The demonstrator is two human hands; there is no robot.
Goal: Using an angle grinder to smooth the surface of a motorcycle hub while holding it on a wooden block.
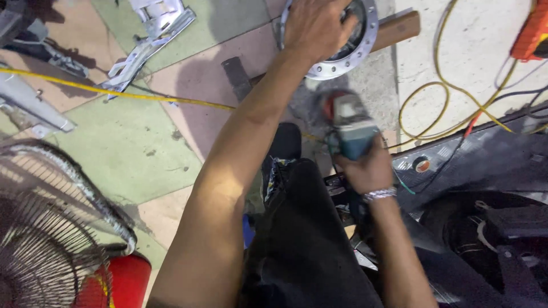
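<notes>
Lower left of the frame: a round wire fan guard [40, 239] with a red base [123, 282] beneath it, both on the tiled floor [131, 148] of green and pink squares. Upper left: bent pieces of bright sheet-metal bracket [151, 34] lie on the tiles, and a thin yellow cord [114, 91] runs across them from the left edge towards centre. Centre: your left arm crosses the frame diagonally from the bottom edge to the top, and your left hand [317, 25] lies spread over a round silver metal flange ring with bolt holes around its rim [357, 48], palm down on its upper face, fingers draped over the opening; it presses rather than clamps. The ring sits at the top centre of the frame, resting on a brown wooden block [399, 28] that sticks out to its right. Just below the ring, your right hand [365, 168] is closed around the body of a teal-and-grey handheld angle grinder [345, 128], its head blurred and pointing up towards the ring, close to it; contact cannot be told. A silver bracelet [379, 194] circles that wrist. The hands are apart, one above the other. Your dark trousers [308, 245] fill the bottom centre. Right: a coiled yellow cable [436, 85] lies on pale concrete, an orange object [534, 31] shows at the upper right corner, and dark moulded panels [491, 165] fill the lower right.
</notes>
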